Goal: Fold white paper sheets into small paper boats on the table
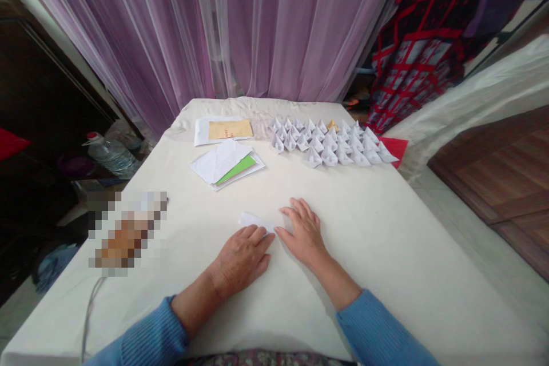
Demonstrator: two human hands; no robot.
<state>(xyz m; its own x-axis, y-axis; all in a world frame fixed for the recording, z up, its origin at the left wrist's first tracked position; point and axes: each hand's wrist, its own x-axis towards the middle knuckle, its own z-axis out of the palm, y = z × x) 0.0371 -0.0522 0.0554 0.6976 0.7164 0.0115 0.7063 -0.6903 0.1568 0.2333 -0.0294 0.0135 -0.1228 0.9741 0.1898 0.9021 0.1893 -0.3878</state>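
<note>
A small piece of folded white paper [253, 220] lies on the table in front of me. My left hand [242, 254] rests over its near side, fingers together and curled onto it, hiding much of it. At the paper's right end is my right hand [304, 231], palm down with the fingers spread and holding nothing. Its thumb is close to the paper's right tip; whether they touch is unclear. Toward the far right stand several rows of folded paper boats [329, 154], mostly white, with one yellow boat [332, 125] in the back row.
White and green paper sheets [234, 166] lie beyond my left hand, with a yellow paper [230, 128] on white sheets farther back. A blurred-out object [128, 231] with a cable [88, 309] lies at left. Red paper [394, 150] sits at the right edge. A water bottle [111, 154] stands off the table.
</note>
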